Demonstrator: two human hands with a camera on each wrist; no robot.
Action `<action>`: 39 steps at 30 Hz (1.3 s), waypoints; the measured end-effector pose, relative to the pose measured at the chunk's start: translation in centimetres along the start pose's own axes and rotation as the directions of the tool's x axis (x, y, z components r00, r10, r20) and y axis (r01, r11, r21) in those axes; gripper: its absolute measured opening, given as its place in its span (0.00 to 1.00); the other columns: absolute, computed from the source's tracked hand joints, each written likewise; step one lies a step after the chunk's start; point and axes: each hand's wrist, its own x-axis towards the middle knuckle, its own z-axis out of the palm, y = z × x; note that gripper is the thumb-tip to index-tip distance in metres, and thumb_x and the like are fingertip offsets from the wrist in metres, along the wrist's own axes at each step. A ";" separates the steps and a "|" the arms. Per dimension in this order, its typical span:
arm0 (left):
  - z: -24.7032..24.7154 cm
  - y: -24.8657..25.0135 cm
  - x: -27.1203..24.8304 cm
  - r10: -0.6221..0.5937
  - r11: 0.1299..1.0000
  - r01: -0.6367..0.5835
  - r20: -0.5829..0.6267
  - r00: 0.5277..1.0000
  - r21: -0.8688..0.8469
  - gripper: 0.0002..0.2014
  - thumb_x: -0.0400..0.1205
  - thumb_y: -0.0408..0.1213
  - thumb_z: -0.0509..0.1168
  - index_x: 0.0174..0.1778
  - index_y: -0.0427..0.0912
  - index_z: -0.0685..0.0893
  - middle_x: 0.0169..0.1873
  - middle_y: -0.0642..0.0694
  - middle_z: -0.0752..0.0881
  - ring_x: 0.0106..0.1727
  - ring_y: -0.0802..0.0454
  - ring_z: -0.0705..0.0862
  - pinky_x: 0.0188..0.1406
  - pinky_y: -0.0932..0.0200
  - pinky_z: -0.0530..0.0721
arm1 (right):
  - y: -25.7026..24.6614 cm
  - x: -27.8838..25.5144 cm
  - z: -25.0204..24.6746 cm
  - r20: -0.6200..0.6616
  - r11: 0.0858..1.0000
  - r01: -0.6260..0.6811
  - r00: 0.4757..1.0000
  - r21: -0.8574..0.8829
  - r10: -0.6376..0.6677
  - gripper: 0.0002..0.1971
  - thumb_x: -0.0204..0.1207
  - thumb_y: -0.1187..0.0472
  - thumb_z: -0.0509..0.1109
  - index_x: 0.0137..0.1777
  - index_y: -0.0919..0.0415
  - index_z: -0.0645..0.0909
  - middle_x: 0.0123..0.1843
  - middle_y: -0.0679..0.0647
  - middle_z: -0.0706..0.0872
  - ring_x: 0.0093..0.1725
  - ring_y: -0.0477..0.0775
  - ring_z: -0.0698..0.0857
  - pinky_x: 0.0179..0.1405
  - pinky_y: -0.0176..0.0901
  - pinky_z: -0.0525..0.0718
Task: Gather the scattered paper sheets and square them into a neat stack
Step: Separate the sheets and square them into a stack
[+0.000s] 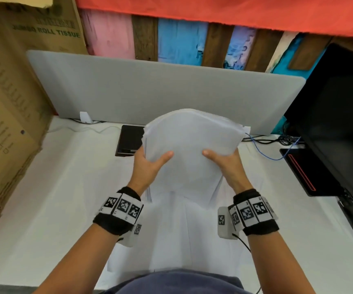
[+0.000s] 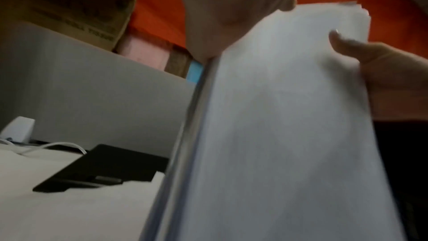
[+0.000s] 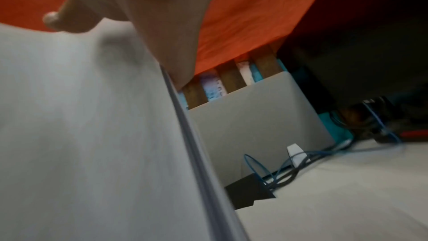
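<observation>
Head view steeply down; wrist views close, upward, sharing grey divider (image 2: 97, 87).

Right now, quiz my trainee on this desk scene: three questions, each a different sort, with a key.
1. True or false: the paper stack lies flat on the desk.
2. Which hands grip the stack? A) left hand only B) right hand only C) both
3. Fill in: the dark monitor stands on the person's ____ side.

Key: 1 false, it is held up, lower edge toward the desk; 2 C; 3 right.
</observation>
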 end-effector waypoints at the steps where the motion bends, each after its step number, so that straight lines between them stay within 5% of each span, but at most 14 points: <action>1: -0.2 0.1 0.4 -0.005 1.000 0.005 0.007 1.000 -0.003 0.19 0.71 0.25 0.72 0.46 0.54 0.78 0.43 0.58 0.84 0.40 0.74 0.85 0.41 0.72 0.84 | 0.2 0.1 -0.2 -0.018 1.000 0.001 1.000 0.013 -0.001 0.17 0.64 0.74 0.76 0.44 0.51 0.81 0.43 0.45 0.88 0.40 0.36 0.88 0.47 0.39 0.87; 4: -1.3 0.5 1.3 -0.012 0.997 0.014 0.024 1.000 -0.076 0.17 0.66 0.31 0.76 0.45 0.51 0.81 0.35 0.61 0.90 0.42 0.67 0.87 0.42 0.69 0.85 | 0.8 0.3 -0.8 -0.015 1.000 -0.019 1.000 0.025 0.019 0.18 0.63 0.73 0.77 0.45 0.51 0.82 0.41 0.43 0.90 0.40 0.37 0.89 0.42 0.34 0.86; 11: -2.2 3.7 0.1 0.120 0.984 -0.095 0.164 0.979 -0.151 0.25 0.55 0.56 0.78 0.47 0.55 0.84 0.42 0.62 0.90 0.47 0.64 0.88 0.43 0.68 0.85 | -0.4 -0.2 -1.8 -0.045 0.997 0.056 0.998 0.043 -0.054 0.15 0.68 0.73 0.74 0.43 0.49 0.81 0.36 0.36 0.91 0.40 0.34 0.88 0.40 0.28 0.84; 15: -3.5 1.6 -1.1 0.011 0.995 0.013 0.244 0.970 -0.095 0.25 0.51 0.62 0.78 0.43 0.61 0.88 0.40 0.64 0.90 0.45 0.65 0.88 0.40 0.70 0.85 | 2.2 -1.5 -3.6 0.124 0.996 -0.088 0.988 -0.031 0.091 0.26 0.49 0.53 0.85 0.49 0.49 0.82 0.42 0.38 0.92 0.45 0.37 0.89 0.45 0.31 0.85; 16: -3.5 0.4 -1.5 -0.040 0.996 0.058 0.247 0.968 -0.068 0.27 0.50 0.61 0.79 0.43 0.58 0.88 0.40 0.64 0.90 0.45 0.65 0.88 0.40 0.70 0.85 | 3.3 -1.7 -3.7 0.125 0.988 -0.146 0.980 -0.055 0.152 0.30 0.44 0.52 0.86 0.49 0.49 0.82 0.42 0.40 0.92 0.45 0.37 0.89 0.47 0.32 0.86; 19: -2.7 -3.7 -2.9 -0.192 0.977 0.205 0.181 0.965 -0.055 0.26 0.53 0.45 0.81 0.46 0.54 0.83 0.39 0.64 0.91 0.44 0.66 0.88 0.41 0.70 0.85 | 7.3 -2.4 -3.3 0.096 0.954 -0.284 0.951 -0.094 0.293 0.26 0.54 0.62 0.85 0.53 0.52 0.82 0.49 0.46 0.90 0.49 0.40 0.88 0.63 0.45 0.82; 21: -2.5 -6.0 -3.2 -0.275 0.961 0.277 0.123 0.953 -0.002 0.18 0.63 0.34 0.79 0.45 0.54 0.84 0.38 0.61 0.91 0.46 0.62 0.89 0.48 0.62 0.86 | 9.2 -2.7 -2.9 0.035 0.932 -0.338 0.938 -0.135 0.345 0.37 0.49 0.49 0.87 0.60 0.57 0.80 0.56 0.51 0.88 0.58 0.50 0.86 0.67 0.50 0.79; 22: -2.4 -6.8 -3.1 -0.326 0.945 0.322 0.108 0.939 0.046 0.15 0.67 0.32 0.77 0.44 0.53 0.84 0.38 0.58 0.91 0.49 0.57 0.89 0.51 0.57 0.86 | 9.6 -2.7 -2.8 0.004 0.930 -0.340 0.939 -0.142 0.344 0.35 0.53 0.47 0.85 0.60 0.58 0.79 0.56 0.52 0.87 0.59 0.53 0.85 0.64 0.49 0.81; 24: -2.9 -8.1 -2.8 -0.397 0.913 0.378 0.118 0.910 0.149 0.11 0.70 0.33 0.75 0.46 0.48 0.85 0.44 0.52 0.89 0.55 0.47 0.87 0.57 0.53 0.85 | 9.5 -2.3 -2.9 -0.055 0.940 -0.306 0.952 -0.149 0.301 0.16 0.69 0.59 0.77 0.55 0.58 0.80 0.53 0.55 0.87 0.56 0.56 0.85 0.51 0.37 0.85; 27: -5.3 -10.5 -2.6 -0.373 0.861 0.326 0.046 0.927 0.391 0.21 0.72 0.38 0.74 0.61 0.43 0.81 0.59 0.45 0.83 0.62 0.50 0.80 0.66 0.56 0.76 | 8.2 -1.5 -4.7 -0.168 0.953 -0.238 0.964 -0.187 0.208 0.09 0.74 0.64 0.71 0.54 0.62 0.81 0.52 0.61 0.86 0.52 0.58 0.84 0.45 0.34 0.85; 30: -8.8 -12.6 -3.5 -0.407 0.574 0.471 -0.266 0.874 0.670 0.36 0.71 0.44 0.74 0.73 0.38 0.69 0.72 0.37 0.72 0.73 0.39 0.68 0.73 0.46 0.68 | 7.6 -1.3 -7.7 -0.272 0.942 -0.246 0.945 -0.230 0.180 0.16 0.75 0.64 0.70 0.62 0.68 0.79 0.53 0.61 0.84 0.52 0.57 0.81 0.50 0.46 0.79; 33: -9.8 -12.8 -4.9 -0.446 0.340 0.525 -0.358 0.820 0.780 0.42 0.71 0.48 0.73 0.75 0.34 0.60 0.74 0.32 0.65 0.74 0.33 0.62 0.71 0.41 0.66 | 7.8 -2.1 -9.7 -0.315 0.912 -0.320 0.920 -0.258 0.233 0.18 0.75 0.64 0.70 0.63 0.73 0.78 0.49 0.60 0.83 0.43 0.57 0.81 0.36 0.40 0.78; 36: -9.2 -12.5 -5.0 -0.495 0.397 0.554 -0.338 0.801 0.732 0.44 0.71 0.44 0.74 0.76 0.33 0.56 0.74 0.31 0.63 0.73 0.32 0.65 0.71 0.41 0.67 | 9.1 -3.4 -10.5 -0.329 0.870 -0.403 0.893 -0.285 0.306 0.18 0.75 0.64 0.70 0.61 0.76 0.77 0.39 0.56 0.82 0.36 0.53 0.79 0.28 0.37 0.78; 39: -8.7 -12.4 -4.5 -0.564 0.503 0.605 -0.295 0.771 0.617 0.45 0.70 0.37 0.75 0.77 0.32 0.54 0.73 0.32 0.64 0.71 0.34 0.71 0.68 0.45 0.72 | 10.7 -4.5 -10.5 -0.347 0.843 -0.459 0.867 -0.279 0.358 0.19 0.75 0.65 0.70 0.61 0.78 0.77 0.46 0.63 0.82 0.43 0.60 0.79 0.30 0.40 0.75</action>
